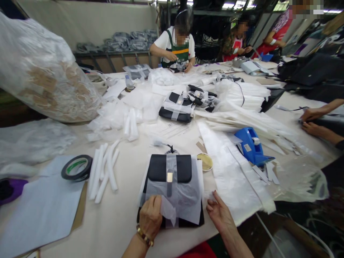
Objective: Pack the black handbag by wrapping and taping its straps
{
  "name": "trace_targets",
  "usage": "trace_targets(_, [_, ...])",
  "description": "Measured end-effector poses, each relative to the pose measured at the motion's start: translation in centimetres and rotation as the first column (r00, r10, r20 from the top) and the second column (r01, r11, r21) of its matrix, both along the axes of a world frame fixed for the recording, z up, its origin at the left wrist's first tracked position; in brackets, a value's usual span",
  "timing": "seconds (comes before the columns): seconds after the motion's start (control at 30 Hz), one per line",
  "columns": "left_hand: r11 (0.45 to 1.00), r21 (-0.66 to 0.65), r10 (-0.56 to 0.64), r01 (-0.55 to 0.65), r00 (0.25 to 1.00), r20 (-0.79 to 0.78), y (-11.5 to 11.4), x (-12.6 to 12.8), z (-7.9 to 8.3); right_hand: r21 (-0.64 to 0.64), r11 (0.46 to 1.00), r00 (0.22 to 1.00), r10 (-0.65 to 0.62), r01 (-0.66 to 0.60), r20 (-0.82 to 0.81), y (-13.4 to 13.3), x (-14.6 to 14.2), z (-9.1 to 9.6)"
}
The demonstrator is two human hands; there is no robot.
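A black handbag [170,168] with a metal clasp lies flat at the table's near edge, its front covered by a sheet of thin white tissue paper [185,197]. My left hand [150,216], with a bead bracelet on the wrist, is closed in a pinch on the tissue's lower left corner, over the bag's bottom. My right hand [219,211] hovers just right of the bag, fingers curled and holding a small scrap of tissue at the fingertips.
White foam tubes [103,173] and a roll of dark tape [76,167] lie to the left. A blue tape dispenser [251,145] and a stack of tissue sheets [236,172] sit on the right. Another wrapped bag [176,107] lies farther back. Other people work across and at right.
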State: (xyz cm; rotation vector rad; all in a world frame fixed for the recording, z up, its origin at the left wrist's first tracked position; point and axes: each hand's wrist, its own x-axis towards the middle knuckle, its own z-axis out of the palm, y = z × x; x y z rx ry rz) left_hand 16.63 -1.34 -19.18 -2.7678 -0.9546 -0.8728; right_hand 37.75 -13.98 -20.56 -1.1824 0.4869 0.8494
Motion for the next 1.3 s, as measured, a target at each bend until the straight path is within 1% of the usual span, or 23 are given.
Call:
trace_targets(0.03, [1.000, -0.014, 0.010, -0.010, 1.000, -0.005, -0.1, 0.1, 0.0, -0.019, 1.000, 0.999, 0.002, -0.001, 0.053, -0.1, 0.1, 0.0])
trace_targets(0.1, [0.999, -0.036, 0.033, -0.034, 0.999, -0.028, -0.3, 0.4, -0.1, -0.075, 0.996, 0.979, 0.052, -0.038, 0.198, -0.7, -0.1, 0.5])
trace_targets(0.13, [0.998, -0.041, 0.044, -0.046, 0.998, -0.046, -0.4, 0.6, -0.2, -0.124, 0.989, 0.952, 0.109, -0.076, 0.287, -1.1, -0.3, 0.8])
trace_targets(0.17, [0.997, -0.040, 0.060, -0.062, 0.996, -0.065, -0.5, 0.8, -0.3, -0.192, 0.973, 0.900, 0.193, -0.125, 0.392, -1.5, -0.7, 1.3])
trace_targets(0.2, [0.996, -0.033, 0.076, -0.079, 0.994, -0.085, -0.6, 1.0, -0.3, -0.274, 0.944, 0.816, 0.301, -0.183, 0.494, -1.8, -1.1, 1.9])
trace_targets(0.23, [0.995, -0.025, 0.091, -0.094, 0.991, -0.101, -0.7, 1.2, -0.3, -0.358, 0.902, 0.706, 0.416, -0.241, 0.573, -2.0, -1.5, 2.5])
trace_targets(0.27, [0.994, -0.019, 0.104, -0.107, 0.988, -0.114, -0.7, 1.4, -0.3, -0.422, 0.860, 0.582, 0.505, -0.285, 0.637, -2.1, -2.0, 3.0])
trace_targets(0.3, [0.993, -0.012, 0.113, -0.116, 0.986, -0.122, -0.7, 1.6, -0.3, -0.478, 0.821, 0.436, 0.570, -0.310, 0.696, -2.0, -2.5, 3.4])
trace_targets(0.33, [0.993, -0.005, 0.119, -0.120, 0.985, -0.125, -0.7, 1.8, -0.2, -0.515, 0.794, 0.302, 0.603, -0.323, 0.739, -1.8, -2.9, 3.8])
trace_targets(0.37, [0.993, 0.003, 0.118, -0.118, 0.985, -0.126, -0.8, 1.9, -0.1, -0.521, 0.787, 0.200, 0.598, -0.329, 0.776, -1.5, -3.2, 4.0])
trace_targets(0.4, [0.993, 0.014, 0.116, -0.115, 0.986, -0.124, -0.8, 2.2, -0.1, -0.519, 0.789, 0.120, 0.580, -0.329, 0.806, -1.2, -3.4, 4.1])
trace_targets(0.47, [0.993, 0.043, 0.114, -0.110, 0.986, -0.124, -1.0, 2.6, -0.1, -0.517, 0.796, 0.000, 0.544, -0.314, 0.839, -0.7, -3.6, 4.0])
trace_targets(0.57, [0.988, 0.070, 0.147, -0.138, 0.978, -0.146, -1.4, 3.2, -0.2, -0.524, 0.803, -0.108, 0.516, -0.285, 0.850, -0.5, -3.3, 3.5])
trace_targets(0.63, [0.984, 0.076, 0.170, -0.159, 0.972, -0.164, -1.7, 3.6, -0.3, -0.515, 0.807, -0.154, 0.492, -0.290, 0.857, -0.7, -2.8, 3.3])
trace_targets(0.67, [0.983, 0.078, 0.175, -0.164, 0.969, -0.172, -1.8, 3.7, -0.3, -0.515, 0.797, -0.170, 0.486, -0.316, 0.857, -0.9, -2.6, 3.3])
trace_targets(0.73, [0.984, 0.075, 0.175, -0.163, 0.968, -0.182, -2.0, 3.8, -0.4, -0.520, 0.754, -0.162, 0.500, -0.401, 0.851, -1.0, -2.4, 3.4])
trace_targets(0.8, [0.984, 0.065, 0.178, -0.169, 0.967, -0.183, -2.1, 4.0, -0.5, -0.520, 0.697, -0.078, 0.560, -0.494, 0.825, -0.6, -2.5, 3.9])
trace_targets(0.9, [0.980, 0.059, 0.198, -0.190, 0.964, -0.178, -2.1, 4.3, -0.6, -0.490, 0.619, 0.083, 0.668, -0.613, 0.739, 0.8, -2.9, 4.9])
trace_targets(0.93, [0.978, 0.061, 0.206, -0.198, 0.962, -0.180, -2.1, 4.4, -0.6, -0.481, 0.594, 0.119, 0.700, -0.644, 0.705, 1.4, -3.0, 5.2])
trace_targets(1.03, [0.973, 0.066, 0.231, -0.222, 0.953, -0.198, -2.2, 4.7, -0.5, -0.460, 0.545, 0.180, 0.759, -0.701, 0.626, 2.9, -3.3, 5.9])
trace_targets(1.1, [0.971, 0.059, 0.239, -0.232, 0.948, -0.209, -2.3, 4.9, -0.5, -0.421, 0.545, 0.251, 0.778, -0.725, 0.576, 3.4, -3.4, 6.0])
trace_targets(1.23, [0.965, 0.071, 0.261, -0.251, 0.939, -0.226, -2.5, 4.9, -0.5, -0.249, 0.574, 0.461, 0.796, -0.780, 0.391, 2.8, -3.1, 5.2])
trace_targets(1.3, [0.959, 0.096, 0.282, -0.266, 0.929, -0.238, -2.6, 4.9, -0.7, -0.178, 0.587, 0.516, 0.793, -0.790, 0.324, 2.3, -2.9, 4.9])
